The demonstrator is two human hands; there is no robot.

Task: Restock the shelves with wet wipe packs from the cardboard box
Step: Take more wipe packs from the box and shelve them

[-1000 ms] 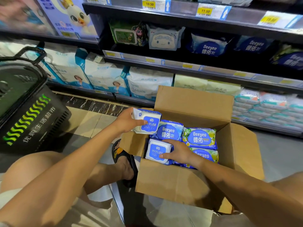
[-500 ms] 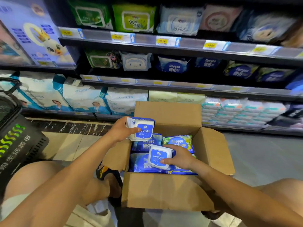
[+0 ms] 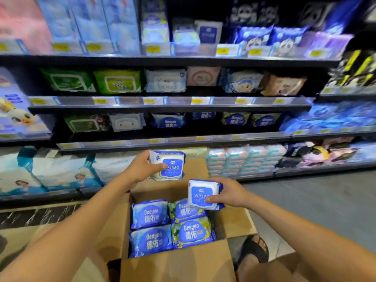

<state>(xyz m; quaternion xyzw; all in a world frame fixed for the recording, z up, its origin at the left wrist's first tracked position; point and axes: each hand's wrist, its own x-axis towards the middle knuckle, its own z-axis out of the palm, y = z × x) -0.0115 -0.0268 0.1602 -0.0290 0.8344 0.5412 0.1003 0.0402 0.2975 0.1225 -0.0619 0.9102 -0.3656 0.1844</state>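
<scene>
An open cardboard box [image 3: 179, 265] sits on the floor in front of me with several blue and green Deeyeo wipe packs [image 3: 151, 213] inside. My left hand [image 3: 143, 166] grips a white-and-blue wet wipe pack [image 3: 169, 165], held above the box's far flap. My right hand [image 3: 227, 193] grips a second white-and-blue pack [image 3: 203, 194], lifted over the right side of the box. Both packs are clear of the box contents. Dark shelves [image 3: 168, 107] with wipe packs rise behind the box.
The shelf rows hold many packs behind yellow price tags [image 3: 149, 101]. Large white-blue bags [image 3: 61, 171] fill the bottom shelf at left, stacked small packs [image 3: 244, 157] at right. My sandalled foot [image 3: 252, 248] rests right of the box on grey floor [image 3: 325, 200].
Both hands have risen with their packs; the right one lifted its pack out of the box. My view has tilted up, showing more shelves, and the black basket has left the frame.
</scene>
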